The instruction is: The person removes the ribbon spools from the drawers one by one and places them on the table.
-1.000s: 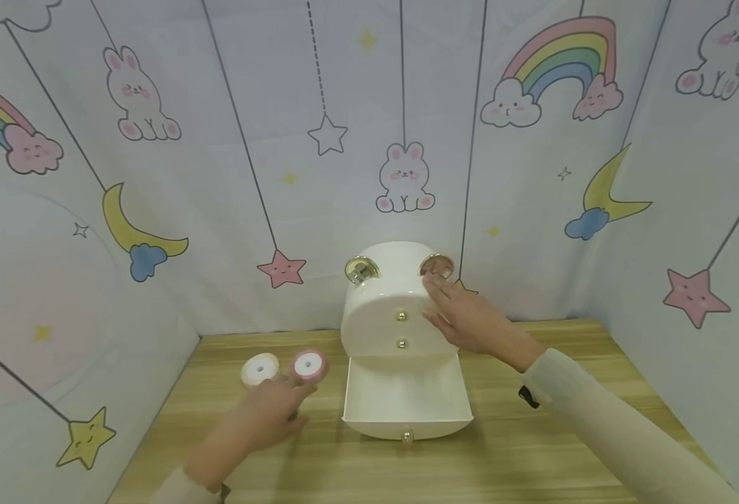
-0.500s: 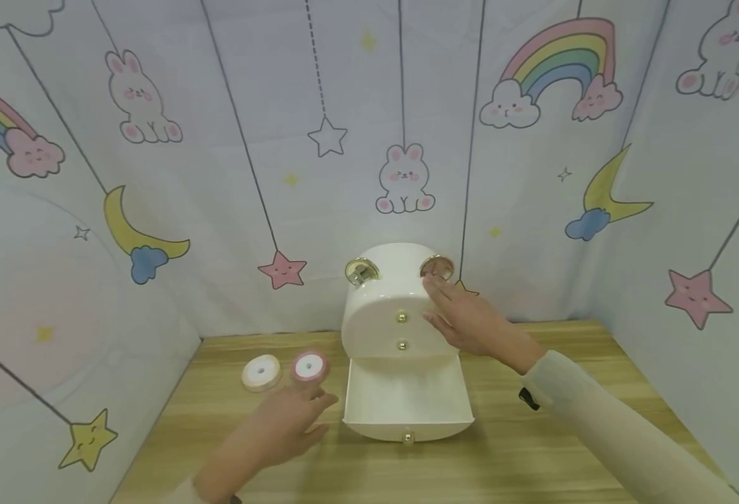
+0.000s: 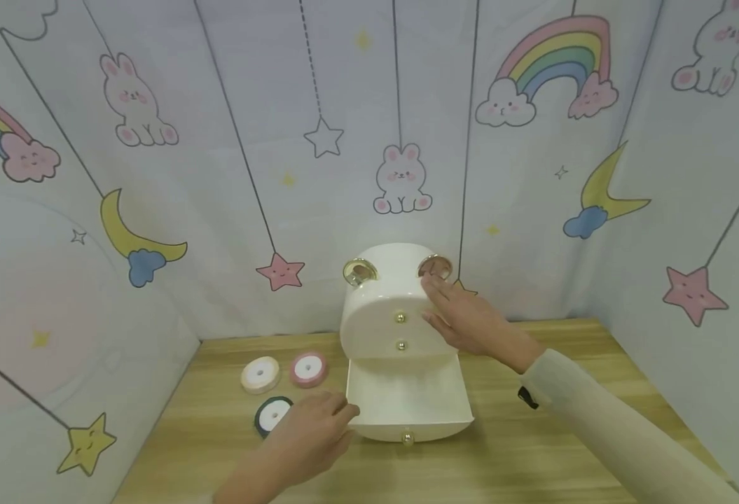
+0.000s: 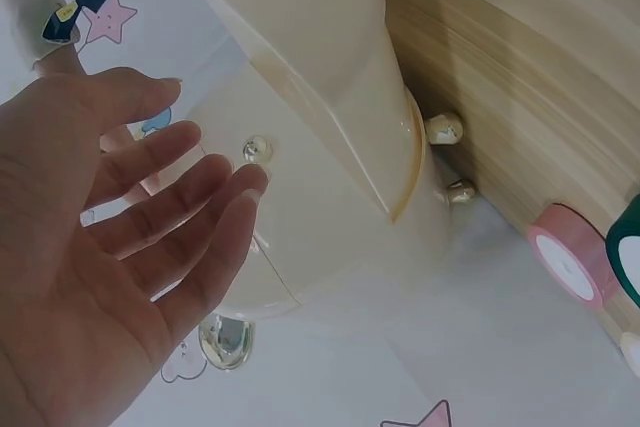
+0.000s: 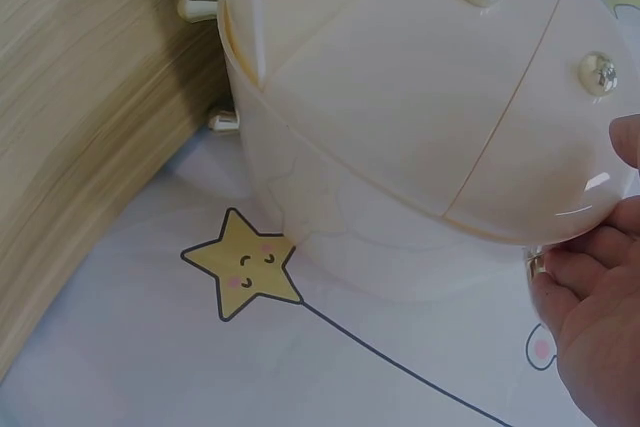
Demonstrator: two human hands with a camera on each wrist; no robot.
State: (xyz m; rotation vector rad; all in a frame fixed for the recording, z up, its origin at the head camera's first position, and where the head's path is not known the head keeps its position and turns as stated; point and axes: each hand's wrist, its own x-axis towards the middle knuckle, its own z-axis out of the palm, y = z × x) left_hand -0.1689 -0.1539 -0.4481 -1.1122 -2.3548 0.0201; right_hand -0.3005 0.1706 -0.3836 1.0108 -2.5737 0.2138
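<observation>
A cream storage box [image 3: 397,276] with gold ears and small gold knobs stands at the table's back. Its bottom drawer [image 3: 407,388] is pulled out, and nothing shows inside. My right hand [image 3: 473,323] rests on the box's upper right side, fingers extended beside the gold ear [image 3: 435,267] and thumb toward the front. Close to the drawer's left front corner is my left hand [image 3: 309,435]; in the left wrist view its fingers [image 4: 200,217] are relaxed around nothing. Left of the box lie a cream ribbon spool [image 3: 259,386], a pink ribbon spool [image 3: 309,381] and a dark green ribbon spool [image 3: 272,416], partly covered by my left hand.
The wooden table [image 3: 533,448] meets a printed fabric backdrop [image 3: 319,203] at the back and on both sides. Round gold feet [image 4: 445,129] show under the box in the wrist views.
My left hand has moved right and slightly down, from over the spools to the drawer's left corner, uncovering the dark green spool. My right hand stays on the box.
</observation>
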